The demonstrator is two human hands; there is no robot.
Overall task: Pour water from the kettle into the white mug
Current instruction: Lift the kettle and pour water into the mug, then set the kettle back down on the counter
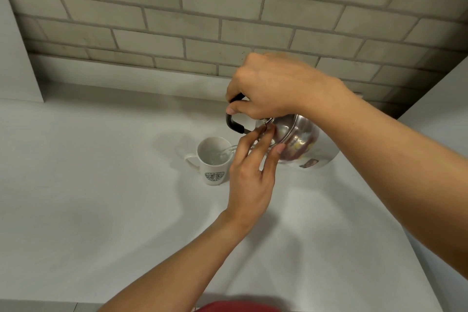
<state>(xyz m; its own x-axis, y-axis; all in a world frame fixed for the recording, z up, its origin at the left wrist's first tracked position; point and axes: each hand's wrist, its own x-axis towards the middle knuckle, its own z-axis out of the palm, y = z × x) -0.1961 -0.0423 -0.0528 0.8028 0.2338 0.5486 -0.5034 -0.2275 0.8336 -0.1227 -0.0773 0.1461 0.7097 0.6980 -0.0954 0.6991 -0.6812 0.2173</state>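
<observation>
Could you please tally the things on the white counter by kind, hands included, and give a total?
Shiny steel kettle with a black handle: 1
White ceramic mug with a green logo: 1
Bare hands: 2, the right hand gripping the kettle's handle, the left hand with its fingertips at the kettle's top
Total: 4

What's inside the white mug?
Clear water is streaming into the white mug from the tilted kettle. The left hand covers the spout, and the water's depth is unclear.
</observation>
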